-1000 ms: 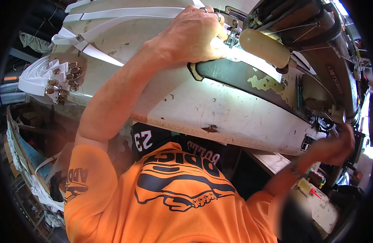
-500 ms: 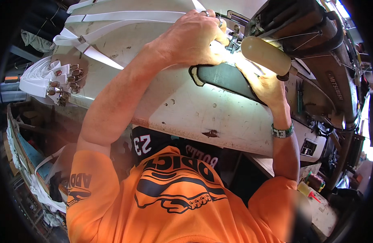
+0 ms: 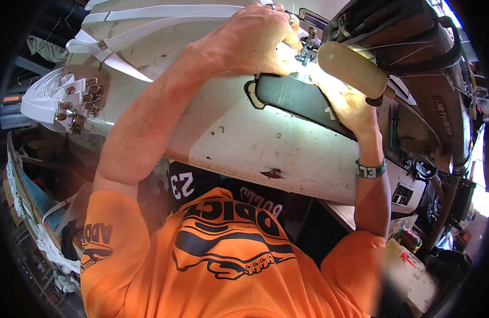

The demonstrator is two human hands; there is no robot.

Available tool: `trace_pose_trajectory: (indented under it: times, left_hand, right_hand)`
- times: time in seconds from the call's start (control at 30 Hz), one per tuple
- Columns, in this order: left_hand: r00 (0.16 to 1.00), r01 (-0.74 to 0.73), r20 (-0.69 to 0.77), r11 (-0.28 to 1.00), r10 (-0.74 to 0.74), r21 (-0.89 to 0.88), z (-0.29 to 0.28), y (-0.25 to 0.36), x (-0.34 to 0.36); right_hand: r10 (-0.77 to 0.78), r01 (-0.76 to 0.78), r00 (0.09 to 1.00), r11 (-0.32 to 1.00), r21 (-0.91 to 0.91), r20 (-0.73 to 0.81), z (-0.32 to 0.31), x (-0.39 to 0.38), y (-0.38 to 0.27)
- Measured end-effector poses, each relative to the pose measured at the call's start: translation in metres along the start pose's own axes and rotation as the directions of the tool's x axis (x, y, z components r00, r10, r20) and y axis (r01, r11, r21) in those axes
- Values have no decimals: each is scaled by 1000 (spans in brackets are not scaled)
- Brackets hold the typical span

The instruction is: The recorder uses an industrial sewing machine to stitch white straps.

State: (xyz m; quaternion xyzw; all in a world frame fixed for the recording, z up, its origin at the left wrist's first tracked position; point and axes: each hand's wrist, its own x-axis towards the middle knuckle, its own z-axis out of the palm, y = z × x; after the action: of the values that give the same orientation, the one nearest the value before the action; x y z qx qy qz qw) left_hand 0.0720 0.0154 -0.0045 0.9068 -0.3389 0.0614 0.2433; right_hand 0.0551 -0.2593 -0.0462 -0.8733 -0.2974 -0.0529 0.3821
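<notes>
My left hand (image 3: 258, 40), with rings on it, has its fingers closed on a white strap (image 3: 286, 53) just left of the sewing machine's needle and presser foot (image 3: 307, 50). My right hand (image 3: 350, 111) reaches to the same lit spot from the front right, thumb and fingers pinched on the strap, partly hidden behind the cream cylindrical knob (image 3: 350, 69) of the machine. Loose white straps with buckles (image 3: 104, 45) lie across the back left of the worn table (image 3: 234, 127). A bundle of white straps with metal clips (image 3: 64, 106) rests at the table's left end.
The dark machine head (image 3: 422, 106) fills the right side, with small green-handled snips (image 3: 393, 127) beside it. A lower board (image 3: 417, 281) with spools and small tools is at lower right. A bin with blue and white material (image 3: 35, 188) stands at lower left.
My right hand has moved from the machine's right end up to the strap at the needle and closed on it. My left hand has stayed there, shifting slightly.
</notes>
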Motion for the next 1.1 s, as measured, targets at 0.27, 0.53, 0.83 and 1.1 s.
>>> trace_pose_trajectory:
  times: [0.27, 0.53, 0.83, 1.1]
  left_hand:
    - [994, -48, -96, 998, 44, -39, 4, -2, 0]
    - [992, -80, -99, 993, 72, -81, 5, -11, 4]
    - [993, -81, -93, 994, 75, -72, 6, -15, 3]
    - [987, -110, -118, 994, 106, -22, 6, -14, 3]
  right_hand:
    - [-42, 43, 999, 998, -37, 24, -2, 3, 1]
    - [-97, 95, 995, 992, -80, -24, -1, 6, 11]
    - [-57, 60, 998, 983, -175, 21, -4, 6, 2]
    - [-60, 54, 998, 989, -135, -35, -3, 3, 17]
